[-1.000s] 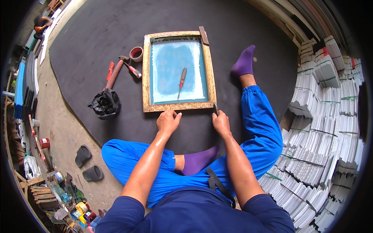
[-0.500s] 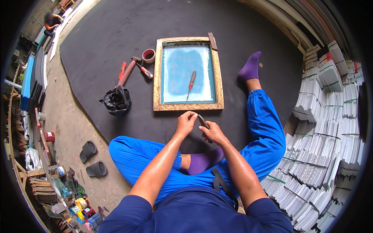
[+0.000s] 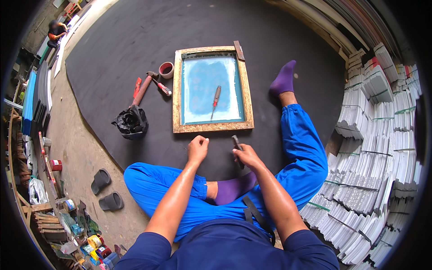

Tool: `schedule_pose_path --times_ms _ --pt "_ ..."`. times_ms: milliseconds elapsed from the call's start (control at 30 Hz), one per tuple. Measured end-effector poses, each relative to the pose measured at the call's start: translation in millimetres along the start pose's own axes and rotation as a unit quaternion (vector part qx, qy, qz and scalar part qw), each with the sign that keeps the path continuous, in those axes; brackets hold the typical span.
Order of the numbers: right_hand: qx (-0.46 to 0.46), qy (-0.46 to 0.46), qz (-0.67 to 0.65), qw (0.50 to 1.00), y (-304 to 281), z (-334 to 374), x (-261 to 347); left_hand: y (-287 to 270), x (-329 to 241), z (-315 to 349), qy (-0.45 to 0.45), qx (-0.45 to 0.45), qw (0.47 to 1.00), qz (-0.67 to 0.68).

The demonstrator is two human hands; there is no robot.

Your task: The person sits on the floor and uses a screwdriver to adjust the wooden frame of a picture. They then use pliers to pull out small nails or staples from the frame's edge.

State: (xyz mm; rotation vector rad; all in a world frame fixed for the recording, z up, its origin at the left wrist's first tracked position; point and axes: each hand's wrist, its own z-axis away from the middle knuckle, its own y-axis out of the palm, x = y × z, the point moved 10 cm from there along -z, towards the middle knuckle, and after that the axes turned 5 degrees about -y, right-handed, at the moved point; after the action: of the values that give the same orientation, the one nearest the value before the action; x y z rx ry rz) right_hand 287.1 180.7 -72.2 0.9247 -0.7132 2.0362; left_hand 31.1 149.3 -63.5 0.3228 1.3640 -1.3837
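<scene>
My right hand [image 3: 247, 156] is closed around the handles of dark pliers [image 3: 236, 142], whose jaws point away from me. To its left, my left hand [image 3: 197, 149] is curled shut; whatever its fingers hold, if anything, is too small to make out. Both hands hover just on my side of a wooden frame [image 3: 177, 90] stretched with a blue and white screen mesh [image 3: 198, 81]. A screwdriver [image 3: 217, 95] with a clear, reddish handle lies on the mesh. Across the frame's far right corner rests a small brown strip [image 3: 239, 51].
Left of the frame lie a tape roll [image 3: 166, 70], a hammer [image 3: 143, 90], a red cutter [image 3: 137, 87] and a crumpled black plastic bag [image 3: 131, 123]. Bundled white strips [image 3: 360, 180] are stacked on the right. Black slippers [image 3: 111, 201] and paint cans [image 3: 95, 241] are on the left. Another person [image 3: 56, 33] sits far left.
My hands have moved apart: the left one went left and down, away from the pliers' tips. The pliers remain in my right hand. The whole view has shifted slightly.
</scene>
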Motion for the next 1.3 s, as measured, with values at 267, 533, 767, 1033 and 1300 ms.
schedule_pose_path --times_ms 267,533,767,1033,1300 --pt "-0.147 0.024 -0.003 0.989 -55.2 -4.4 -11.7 -55.4 23.6 8.9 -0.105 -0.021 0.967 -0.229" --pt "-0.210 0.004 0.115 0.971 -64.3 -20.4 -12.1 -39.5 -36.0 10.3 0.118 -0.092 0.967 -0.207" --pt "-0.224 0.041 0.173 0.958 -48.4 2.3 23.5 -32.1 -54.8 3.3 0.146 -0.104 0.960 -0.217" --pt "-0.234 0.070 0.155 0.957 -49.9 2.1 17.6 -21.6 -58.2 -2.6 0.171 -0.102 0.953 -0.229" --pt "-0.149 0.053 -0.076 0.984 -46.7 -12.0 -14.0 -18.4 -59.5 -1.0 0.181 -0.102 0.952 -0.223"
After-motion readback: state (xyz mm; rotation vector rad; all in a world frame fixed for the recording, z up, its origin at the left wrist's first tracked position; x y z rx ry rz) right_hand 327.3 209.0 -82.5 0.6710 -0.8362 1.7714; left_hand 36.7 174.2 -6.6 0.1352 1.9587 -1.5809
